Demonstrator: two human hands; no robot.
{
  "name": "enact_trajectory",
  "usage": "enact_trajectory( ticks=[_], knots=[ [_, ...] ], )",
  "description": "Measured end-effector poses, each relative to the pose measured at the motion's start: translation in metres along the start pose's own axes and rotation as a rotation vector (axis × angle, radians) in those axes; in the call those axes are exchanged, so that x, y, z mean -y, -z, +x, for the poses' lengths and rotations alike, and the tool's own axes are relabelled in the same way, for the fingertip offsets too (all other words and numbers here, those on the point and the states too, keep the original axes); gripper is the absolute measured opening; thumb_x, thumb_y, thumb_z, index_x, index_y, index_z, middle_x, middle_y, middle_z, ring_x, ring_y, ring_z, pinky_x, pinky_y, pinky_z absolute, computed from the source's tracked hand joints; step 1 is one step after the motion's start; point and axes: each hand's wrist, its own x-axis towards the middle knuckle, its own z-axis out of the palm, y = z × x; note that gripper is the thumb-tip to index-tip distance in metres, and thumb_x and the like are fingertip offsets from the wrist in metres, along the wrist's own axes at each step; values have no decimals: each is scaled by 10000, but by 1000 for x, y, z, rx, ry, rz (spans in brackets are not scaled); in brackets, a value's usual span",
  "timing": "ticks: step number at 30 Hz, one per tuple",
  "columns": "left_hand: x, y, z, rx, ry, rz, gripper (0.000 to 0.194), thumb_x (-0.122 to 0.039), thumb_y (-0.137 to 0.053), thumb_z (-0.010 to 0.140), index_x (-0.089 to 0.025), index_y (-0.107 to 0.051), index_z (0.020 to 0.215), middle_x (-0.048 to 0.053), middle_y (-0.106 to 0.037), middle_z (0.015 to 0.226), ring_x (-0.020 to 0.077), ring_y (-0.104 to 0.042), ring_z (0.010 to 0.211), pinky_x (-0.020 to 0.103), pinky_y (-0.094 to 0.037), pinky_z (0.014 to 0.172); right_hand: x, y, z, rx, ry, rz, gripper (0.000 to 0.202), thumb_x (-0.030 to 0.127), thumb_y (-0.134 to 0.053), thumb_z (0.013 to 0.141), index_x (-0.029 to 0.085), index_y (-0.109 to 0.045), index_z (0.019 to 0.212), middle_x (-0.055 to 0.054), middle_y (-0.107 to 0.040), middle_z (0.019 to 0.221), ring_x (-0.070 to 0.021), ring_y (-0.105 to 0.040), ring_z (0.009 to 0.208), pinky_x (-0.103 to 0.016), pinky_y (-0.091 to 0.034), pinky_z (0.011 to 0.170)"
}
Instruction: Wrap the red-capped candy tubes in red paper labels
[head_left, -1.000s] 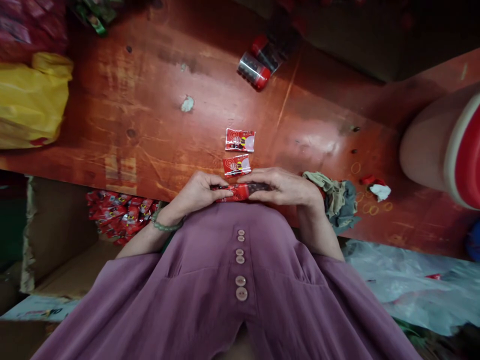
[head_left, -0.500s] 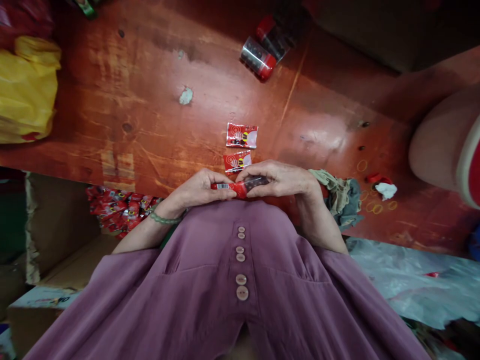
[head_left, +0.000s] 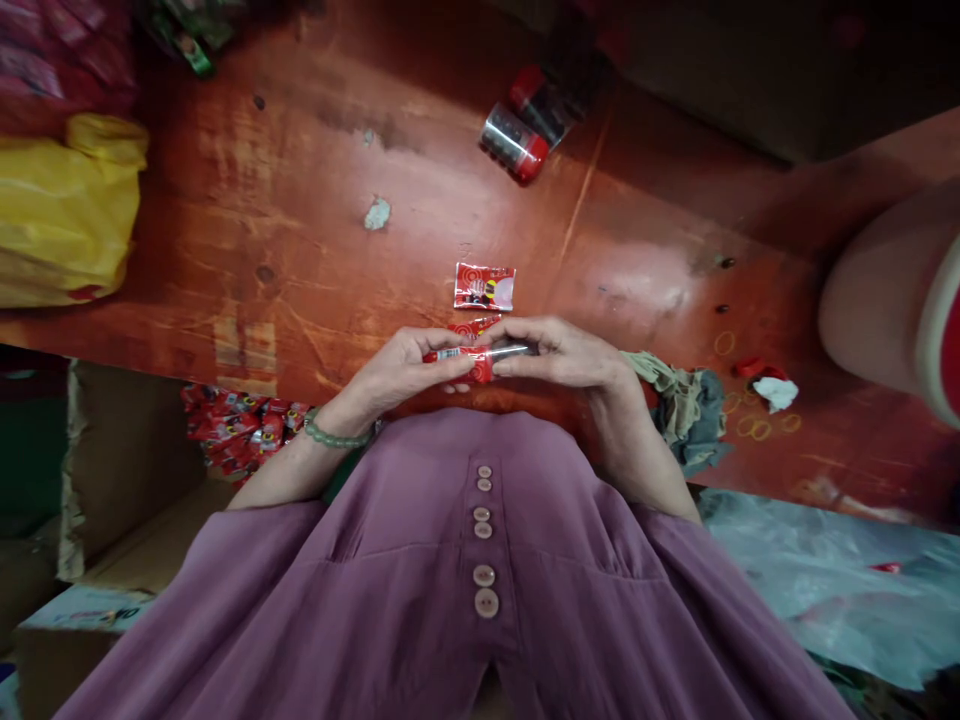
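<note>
Close to my body, a clear tube with a red cap [head_left: 481, 364] lies sideways between my two hands. My left hand [head_left: 409, 368], with a green bead bracelet at the wrist, is closed on the red end and a small red piece with a white label [head_left: 442, 355]. My right hand [head_left: 555, 352] grips the clear end between thumb and fingers. Just beyond the fingers lies a red packet [head_left: 474, 328], partly covered by them. Another red packet [head_left: 484, 288] is flat on the table [head_left: 315, 230] behind it.
Two red-capped tubes [head_left: 514, 143] lie farther back. A yellow bag [head_left: 67, 220] sits at the left, above a cardboard box [head_left: 127, 470] with red packets [head_left: 240, 425]. To the right are a crumpled cloth [head_left: 686, 410], rubber bands and a pale bucket [head_left: 885, 290].
The view has shifted slightly. Both hands have risen a little from my body with the tube, which has turned, and they now cover more of the nearer packet.
</note>
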Motion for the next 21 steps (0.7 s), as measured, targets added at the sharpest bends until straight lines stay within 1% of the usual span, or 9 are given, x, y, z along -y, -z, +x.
enact_trajectory(
  ticks=[2,4,7,9,11,13,17,19,21],
  knots=[
    [-1,3,0,-27,-31,-119,543,-533,-837,654,-144,-729,1018,74,-765,848,158,-717,681,251,-597,634,-3,-1,0,-73,6,70,303,389,-658,871,180,-657,1090,-32,-716,1005,-153,-640,891,-302,-507,817],
    [2,5,-1,-21,-37,-212,569,-522,-867,616,-142,-725,1016,91,-770,861,186,-739,718,265,-613,652,-7,-3,0,-124,21,111,311,389,-676,860,179,-659,1088,-31,-711,1011,-147,-634,890,-299,-505,824],
    [9,0,-2,-28,-12,-289,496,-502,-887,596,-147,-734,906,94,-773,839,204,-751,730,281,-627,679,-11,-6,2,-168,53,156,328,385,-685,859,172,-660,1106,-25,-706,1003,-135,-630,886,-289,-502,836],
    [15,-5,-2,-71,-1,-307,449,-482,-874,632,-152,-727,898,82,-774,841,192,-752,735,277,-629,695,-12,-8,4,-202,68,157,324,383,-683,862,171,-665,1106,-23,-706,1003,-135,-634,895,-290,-504,851],
    [18,-11,0,-138,-5,-311,419,-454,-851,682,-149,-716,936,71,-773,854,176,-751,747,264,-627,709,-11,-12,5,-236,80,128,317,382,-670,873,175,-669,1113,-31,-708,1032,-150,-646,936,-306,-511,877],
    [19,-15,2,-211,-13,-321,412,-431,-844,698,-140,-709,957,65,-772,859,162,-748,742,250,-622,705,-9,-17,5,-292,95,46,310,366,-644,893,186,-666,1145,-46,-707,1096,-171,-653,1001,-332,-509,920],
    [15,-21,6,-310,-27,-357,435,-410,-890,622,-126,-711,899,56,-772,817,144,-735,671,217,-601,638,-5,-28,3,-463,143,-221,313,309,-594,925,208,-651,1216,-78,-682,1216,-195,-637,1097,-381,-480,1008],
    [13,-24,7,-335,-34,-359,453,-426,-903,588,-123,-712,866,51,-770,780,143,-728,630,215,-597,611,-8,-35,3,-516,159,-229,324,309,-590,929,208,-641,1233,-79,-685,1212,-197,-641,1091,-391,-489,1005],
    [11,-27,7,-354,-44,-351,457,-453,-892,596,-123,-718,860,47,-766,750,145,-726,614,214,-596,602,-13,-43,6,-577,144,-136,327,334,-569,943,209,-628,1240,-66,-696,1172,-189,-655,1051,-386,-516,971]
  ],
)
